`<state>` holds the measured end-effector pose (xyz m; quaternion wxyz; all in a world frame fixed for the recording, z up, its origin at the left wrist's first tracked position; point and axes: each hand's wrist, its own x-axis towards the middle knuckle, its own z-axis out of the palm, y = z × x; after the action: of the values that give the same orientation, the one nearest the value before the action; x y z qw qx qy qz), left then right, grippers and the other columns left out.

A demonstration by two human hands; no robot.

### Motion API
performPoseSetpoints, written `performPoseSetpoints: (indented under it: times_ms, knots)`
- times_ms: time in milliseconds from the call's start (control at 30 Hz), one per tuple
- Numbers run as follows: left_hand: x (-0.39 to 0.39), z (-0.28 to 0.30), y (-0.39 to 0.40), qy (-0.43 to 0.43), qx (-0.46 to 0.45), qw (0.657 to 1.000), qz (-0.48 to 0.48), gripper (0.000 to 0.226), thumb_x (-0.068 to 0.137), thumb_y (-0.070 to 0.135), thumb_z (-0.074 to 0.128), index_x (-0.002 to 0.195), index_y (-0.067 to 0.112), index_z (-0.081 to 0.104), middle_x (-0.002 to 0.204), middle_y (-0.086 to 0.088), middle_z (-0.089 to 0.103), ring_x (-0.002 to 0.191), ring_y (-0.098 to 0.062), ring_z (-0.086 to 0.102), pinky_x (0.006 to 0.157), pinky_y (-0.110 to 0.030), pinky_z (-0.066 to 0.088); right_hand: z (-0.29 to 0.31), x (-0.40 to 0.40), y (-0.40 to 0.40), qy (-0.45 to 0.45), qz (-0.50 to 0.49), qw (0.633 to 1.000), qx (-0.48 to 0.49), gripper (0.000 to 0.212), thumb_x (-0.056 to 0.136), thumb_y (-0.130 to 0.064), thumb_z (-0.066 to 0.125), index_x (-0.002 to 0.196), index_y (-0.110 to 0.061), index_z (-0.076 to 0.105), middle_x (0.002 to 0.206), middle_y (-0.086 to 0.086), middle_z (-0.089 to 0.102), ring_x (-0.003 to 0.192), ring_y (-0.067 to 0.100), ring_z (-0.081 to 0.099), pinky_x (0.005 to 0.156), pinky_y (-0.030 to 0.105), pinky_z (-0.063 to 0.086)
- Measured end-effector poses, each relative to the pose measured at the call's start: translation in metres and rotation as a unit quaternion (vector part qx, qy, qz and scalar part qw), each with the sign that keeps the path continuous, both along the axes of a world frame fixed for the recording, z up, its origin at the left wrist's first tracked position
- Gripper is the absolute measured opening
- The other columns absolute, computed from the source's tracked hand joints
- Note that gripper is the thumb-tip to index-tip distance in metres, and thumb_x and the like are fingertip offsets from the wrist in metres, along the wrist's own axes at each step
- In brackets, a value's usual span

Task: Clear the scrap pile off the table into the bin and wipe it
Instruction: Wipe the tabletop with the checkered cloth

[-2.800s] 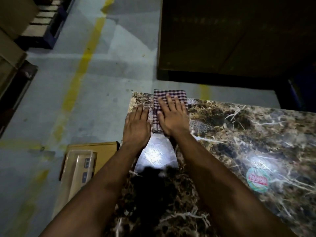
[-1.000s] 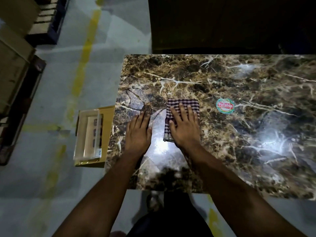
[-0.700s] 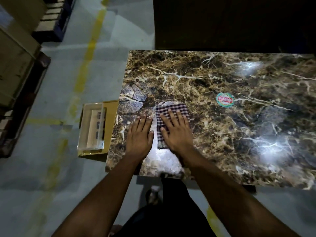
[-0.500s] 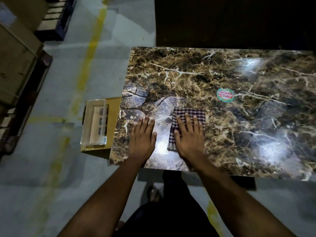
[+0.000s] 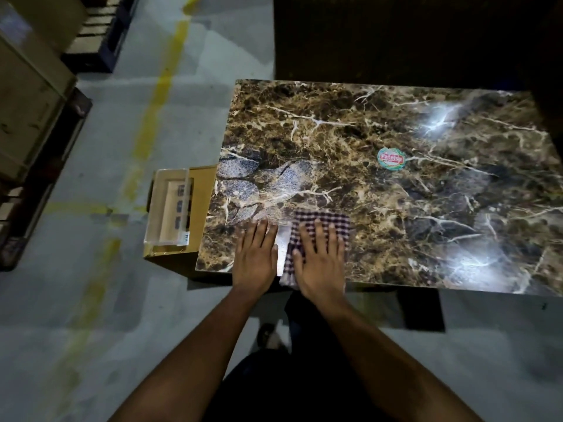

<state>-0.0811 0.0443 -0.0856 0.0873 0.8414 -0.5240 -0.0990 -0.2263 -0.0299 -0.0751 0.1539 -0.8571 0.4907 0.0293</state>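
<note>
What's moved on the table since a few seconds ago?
The right hand has dragged the checked cloth from the table's far left corner back to its near edge. The left hand came back alongside, flat on the marble. Nothing gripped or released; sticker unmoved.

Under the right grip (image 5: 320,258) lies a cloth (image 5: 335,222) checked in dark purple-brown and white, on a worktop (image 5: 396,208) of brown marble pattern veined white, with grey-blue patches beyond the left grip (image 5: 254,257). Farther off from the right grip sits a round sticker (image 5: 391,159), green-rimmed with a red band. Left of the grips stands a tan box (image 5: 198,214) on a grey floor (image 5: 91,300) striped yellow.
</note>
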Motion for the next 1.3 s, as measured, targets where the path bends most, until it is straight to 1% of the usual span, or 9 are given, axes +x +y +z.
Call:
performPoseSetpoints:
  times_ms: [200,400,600,700,800,900,1000,1133,1300]
  knots:
    - [-0.013,0.003,-0.011,0.002,0.009,0.999,-0.044,0.056,0.101,0.023,0.046,0.156,0.024,0.033,0.163,-0.002,0.032,0.150,-0.025,0.027,0.121,-0.045,0.024,-0.005,-0.018,-0.041,0.010,0.023,1.000,0.000,0.063,0.103,-0.061,0.020,0.161,-0.041,0.006,0.171,-0.003,0.001,0.158,0.027,-0.005,0.125,0.048,-0.006]
    - [-0.020,0.003,-0.040,0.019,0.016,0.999,-0.044,0.053,0.105,0.043,0.030,0.156,0.032,0.029,0.167,-0.002,0.022,0.153,-0.026,0.018,0.122,-0.048,0.020,-0.005,-0.065,-0.031,0.004,-0.090,0.995,-0.039,0.065,0.097,-0.055,0.029,0.158,-0.033,0.030,0.166,0.007,0.028,0.154,0.035,0.019,0.124,0.055,0.017]
    - [-0.021,0.002,-0.079,0.017,0.008,0.999,-0.042,0.052,0.107,0.040,0.029,0.158,0.031,0.026,0.169,-0.001,0.016,0.155,-0.024,0.013,0.124,-0.048,0.016,-0.007,-0.031,-0.103,0.003,0.019,1.000,-0.023,0.061,0.104,-0.057,0.019,0.161,-0.039,0.007,0.171,0.000,0.005,0.158,0.028,-0.002,0.126,0.046,-0.004]
    - [-0.021,0.001,-0.088,0.013,0.004,0.999,-0.042,0.052,0.107,0.039,0.030,0.158,0.029,0.027,0.168,-0.001,0.018,0.155,-0.023,0.014,0.124,-0.047,0.017,-0.009,-0.051,-0.144,0.019,-0.052,0.998,-0.025,0.063,0.103,-0.058,0.019,0.161,-0.039,0.007,0.171,0.002,0.011,0.157,0.030,0.003,0.127,0.051,0.004]
    - [-0.020,0.002,-0.101,0.018,0.007,0.999,-0.030,0.053,0.108,0.039,0.029,0.159,0.026,0.025,0.169,-0.001,0.017,0.155,-0.023,0.013,0.124,-0.046,0.016,-0.004,-0.049,-0.115,0.011,-0.078,0.996,-0.037,0.064,0.100,-0.055,0.029,0.161,-0.035,0.019,0.168,0.007,0.023,0.155,0.035,0.014,0.125,0.054,0.014]
    - [-0.016,0.001,-0.130,0.020,0.025,0.999,-0.027,0.054,0.108,0.039,0.026,0.160,0.026,0.020,0.169,-0.001,0.014,0.156,-0.022,0.010,0.125,-0.045,0.015,-0.003,-0.018,-0.108,-0.010,-0.023,0.999,-0.022,0.063,0.100,-0.053,0.030,0.160,-0.035,0.024,0.168,0.006,0.024,0.156,0.034,0.013,0.125,0.053,0.013]
    - [-0.005,-0.002,-0.159,0.019,0.027,0.999,-0.003,0.054,0.107,0.037,0.027,0.159,0.026,0.019,0.169,-0.002,0.014,0.155,-0.023,0.011,0.125,-0.045,0.017,-0.008,0.010,-0.163,-0.026,0.025,0.999,-0.024,0.062,0.101,-0.055,0.027,0.160,-0.036,0.022,0.170,0.003,0.019,0.157,0.031,0.009,0.126,0.051,0.008]
    - [0.010,0.002,-0.192,0.015,0.010,1.000,-0.010,0.052,0.107,0.038,0.031,0.157,0.024,0.027,0.167,-0.003,0.020,0.154,-0.024,0.016,0.124,-0.045,0.018,-0.011,-0.004,-0.226,-0.003,-0.017,0.999,-0.031,0.063,0.102,-0.058,0.021,0.161,-0.036,0.016,0.171,0.001,0.014,0.158,0.029,0.003,0.126,0.049,0.005]
    - [0.024,0.002,-0.221,0.022,0.020,1.000,-0.005,0.053,0.108,0.038,0.028,0.159,0.025,0.022,0.169,-0.002,0.016,0.156,-0.022,0.011,0.125,-0.044,0.015,-0.006,0.005,-0.203,-0.004,-0.034,0.999,-0.042,0.064,0.100,-0.054,0.026,0.160,-0.032,0.024,0.169,0.006,0.021,0.157,0.033,0.010,0.125,0.054,0.013]
